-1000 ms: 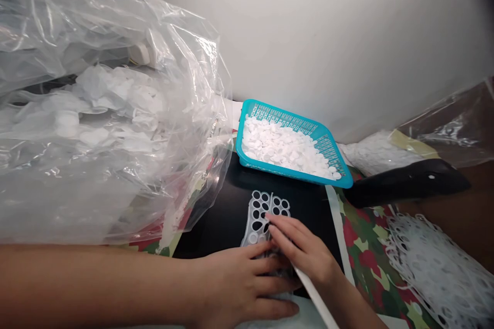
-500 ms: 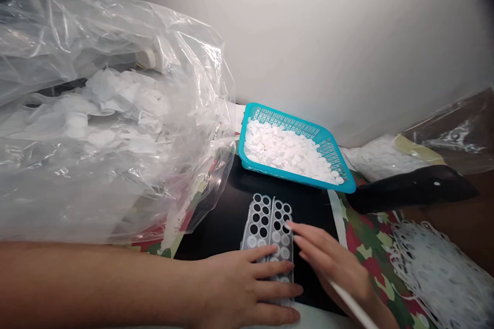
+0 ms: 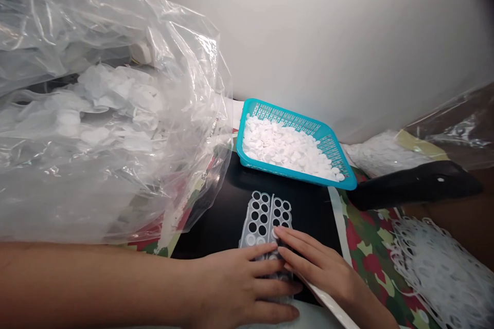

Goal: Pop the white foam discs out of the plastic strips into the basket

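Observation:
A white punched sheet [image 3: 266,216] with rows of round holes lies on a black mat [image 3: 227,216]. My left hand [image 3: 243,288] lies flat on its near end, fingers spread and stretched out. My right hand [image 3: 320,267] rests beside it, fingertips pressing on the sheet's right column where white discs still sit in their holes. Both hands are open. A turquoise basket [image 3: 339,164] full of loose white discs stands just beyond the sheet.
A big clear plastic bag [image 3: 96,113] of white parts fills the left side. Emptied white hole-sheets [image 3: 432,267] pile at the right on a camouflage cloth [image 3: 370,247]. A black object [image 3: 412,185] lies right of the basket, a white wall behind.
My right hand moved off the sheet to the right, then came back left and nearer, its fingertips on the sheet again. The left hand stayed put.

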`<state>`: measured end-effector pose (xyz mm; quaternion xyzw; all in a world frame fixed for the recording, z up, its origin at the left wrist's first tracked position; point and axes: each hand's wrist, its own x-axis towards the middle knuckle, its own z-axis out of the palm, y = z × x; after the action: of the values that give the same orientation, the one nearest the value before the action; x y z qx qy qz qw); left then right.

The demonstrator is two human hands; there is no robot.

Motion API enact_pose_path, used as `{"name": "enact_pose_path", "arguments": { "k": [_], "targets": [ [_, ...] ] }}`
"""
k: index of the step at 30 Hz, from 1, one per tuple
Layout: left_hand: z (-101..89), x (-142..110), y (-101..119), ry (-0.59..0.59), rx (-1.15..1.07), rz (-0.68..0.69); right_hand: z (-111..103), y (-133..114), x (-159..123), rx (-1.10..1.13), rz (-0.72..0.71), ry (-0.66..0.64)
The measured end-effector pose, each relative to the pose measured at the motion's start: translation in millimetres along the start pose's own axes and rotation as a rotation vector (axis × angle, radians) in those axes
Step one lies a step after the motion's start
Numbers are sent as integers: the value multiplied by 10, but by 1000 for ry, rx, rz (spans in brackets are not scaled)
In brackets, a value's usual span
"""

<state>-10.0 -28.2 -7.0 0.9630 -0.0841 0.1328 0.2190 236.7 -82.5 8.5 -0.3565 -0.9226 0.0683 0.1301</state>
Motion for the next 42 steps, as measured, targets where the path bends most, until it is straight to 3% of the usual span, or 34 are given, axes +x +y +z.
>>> {"name": "enact_pose_path", "arguments": {
  "k": [10, 13, 18, 25, 26, 30, 35, 42],
  "targets": [
    [0, 14, 1, -31, -13, -4, 45, -33, 42, -32, -16, 85],
    [-28, 17, 12, -68, -27, -15, 89, -20, 43, 13, 37, 137],
    [-64, 8, 29, -117, -84, -39, 110, 11, 34, 31, 148, 368],
    [-23, -15, 23, -97, -143, -70, -84, -3, 7, -183, 336, 597],
    [-23, -15, 23, -99, -142, -70, -99, -6, -3, -152, 311, 583],
    [-35, -2, 27, -86, -121, -56, -93, -37, -41, 53, 53, 326],
    [-47, 11, 25, -100, -127, -62, -38, -50, -83, 70, 23, 212],
    [-85, 9, 18, -138, -163, -76, -19, 23, -128, -102, 161, 377]
  ]
}}
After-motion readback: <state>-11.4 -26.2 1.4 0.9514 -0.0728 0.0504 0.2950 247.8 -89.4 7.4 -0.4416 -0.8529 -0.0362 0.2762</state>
